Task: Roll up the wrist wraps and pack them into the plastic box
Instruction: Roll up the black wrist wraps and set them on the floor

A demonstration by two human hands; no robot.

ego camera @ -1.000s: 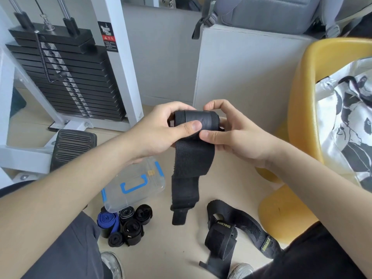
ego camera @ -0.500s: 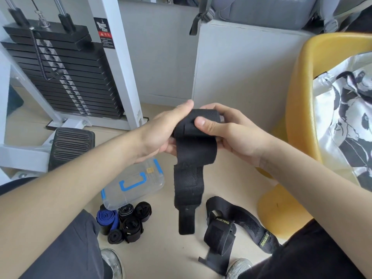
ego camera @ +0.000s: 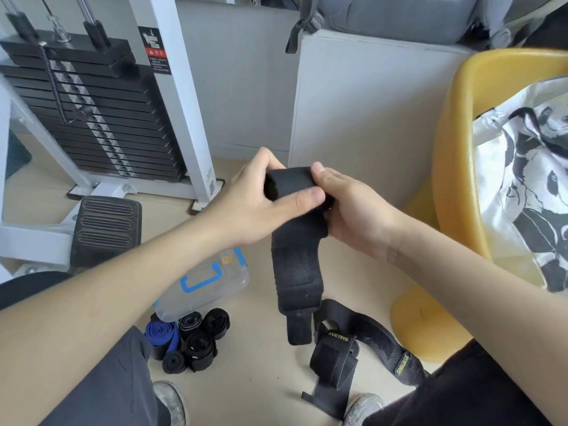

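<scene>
Both hands hold one black wrist wrap (ego camera: pixel 295 265) in mid-air, its upper end wound into a roll and its tail hanging down toward the floor. My left hand (ego camera: pixel 255 201) grips the roll from the left, thumb across its front. My right hand (ego camera: pixel 350 210) cups it from the right and behind. A clear plastic box (ego camera: pixel 212 281) with blue latches lies on the floor, partly hidden by my left forearm. Several rolled wraps (ego camera: pixel 190 339), black and one blue, sit just in front of it. An unrolled black wrap (ego camera: pixel 359 348) with yellow lettering lies on the floor at lower right.
A weight-stack machine (ego camera: pixel 92 118) with a white frame stands at the left, a black foot pad (ego camera: pixel 104 226) beside it. A yellow chair (ego camera: pixel 451 186) with a panda-print bag (ego camera: pixel 522 179) is at the right. A white cabinet (ego camera: pixel 362 112) stands behind my hands. My shoes show at the bottom.
The roll has been turned between my hands and the hanging tail has grown shorter. My left thumb is back across the front of the roll.
</scene>
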